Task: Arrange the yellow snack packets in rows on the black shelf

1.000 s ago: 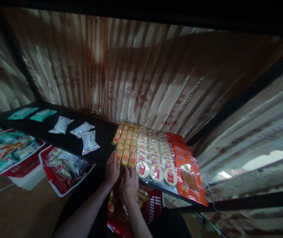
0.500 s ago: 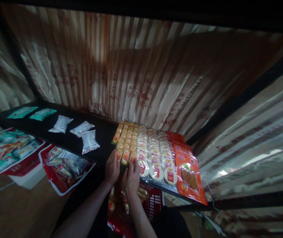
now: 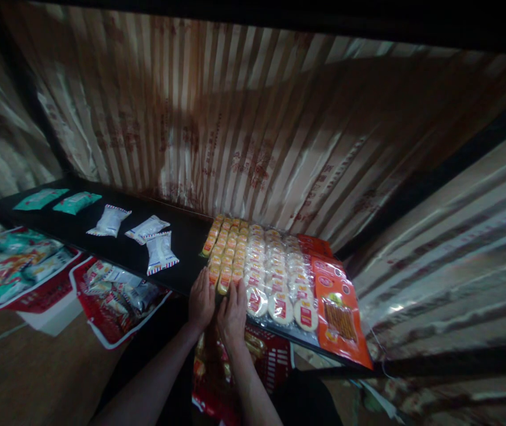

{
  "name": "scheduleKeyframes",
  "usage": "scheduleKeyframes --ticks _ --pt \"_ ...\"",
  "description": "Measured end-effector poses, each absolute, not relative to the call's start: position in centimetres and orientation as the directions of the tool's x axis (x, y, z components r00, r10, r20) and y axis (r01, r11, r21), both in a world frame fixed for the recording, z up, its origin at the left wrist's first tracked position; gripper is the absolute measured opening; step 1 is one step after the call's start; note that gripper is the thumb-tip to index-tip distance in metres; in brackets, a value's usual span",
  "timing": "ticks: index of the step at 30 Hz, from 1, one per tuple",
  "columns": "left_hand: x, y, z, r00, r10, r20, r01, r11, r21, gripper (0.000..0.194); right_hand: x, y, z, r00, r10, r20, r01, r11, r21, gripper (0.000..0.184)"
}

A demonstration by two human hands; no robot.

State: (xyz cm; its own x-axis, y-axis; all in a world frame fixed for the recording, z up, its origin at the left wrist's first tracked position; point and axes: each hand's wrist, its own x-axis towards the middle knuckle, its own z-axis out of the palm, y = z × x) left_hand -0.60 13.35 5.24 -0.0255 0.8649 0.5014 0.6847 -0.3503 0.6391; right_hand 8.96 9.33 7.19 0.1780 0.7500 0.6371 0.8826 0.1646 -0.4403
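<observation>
On the black shelf, small yellow-wrapped snack packets (image 3: 225, 260) stand in tight rows. My left hand (image 3: 201, 303) rests at the front left corner of these rows, its fingers stretched forward against the packets. My right hand (image 3: 233, 316) lies at their front right, fingers straight and touching the front packets. Neither hand is wrapped round a packet, though the fingertips are partly hidden. Beside the yellow rows lie round pale crackers in clear wrap (image 3: 279, 307), also in rows. Orange snack bags (image 3: 337, 307) overlap at the shelf's right end.
White packets (image 3: 110, 221) and green packets (image 3: 78, 203) lie on the left of the shelf (image 3: 182, 234). Red baskets (image 3: 97, 313) of snacks stand below, another basket (image 3: 275, 361) under my hands. Corrugated sheeting (image 3: 244, 118) backs the shelf; dark frame bars surround it.
My right hand has shifted very slightly left along the front packets. My left hand stays in nearly the same place. The packets look almost unchanged.
</observation>
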Motion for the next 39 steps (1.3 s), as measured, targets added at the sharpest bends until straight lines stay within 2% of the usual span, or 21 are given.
scheduleKeyframes --ticks 13,22,32,39 --pt "-0.6 13.3 5.5 -0.031 0.881 0.473 0.683 -0.327 0.654 0.051 9.1 9.3 6.7 0.127 0.749 0.651 0.886 0.209 -0.413 0.052" --pt "-0.8 13.2 5.4 -0.08 0.873 0.481 0.618 -0.335 0.711 0.051 8.9 8.5 7.7 0.098 0.752 0.652 0.876 0.245 -0.415 0.056" --pt "-0.6 11.4 5.0 -0.196 0.851 0.487 0.553 -0.314 0.772 0.05 7.9 7.1 8.2 0.047 0.733 0.678 0.865 0.31 -0.394 0.044" --pt "-1.4 8.5 4.5 -0.162 0.844 0.511 0.585 -0.335 0.739 0.048 6.8 4.6 7.6 0.029 0.755 0.655 0.842 0.335 -0.423 0.033"
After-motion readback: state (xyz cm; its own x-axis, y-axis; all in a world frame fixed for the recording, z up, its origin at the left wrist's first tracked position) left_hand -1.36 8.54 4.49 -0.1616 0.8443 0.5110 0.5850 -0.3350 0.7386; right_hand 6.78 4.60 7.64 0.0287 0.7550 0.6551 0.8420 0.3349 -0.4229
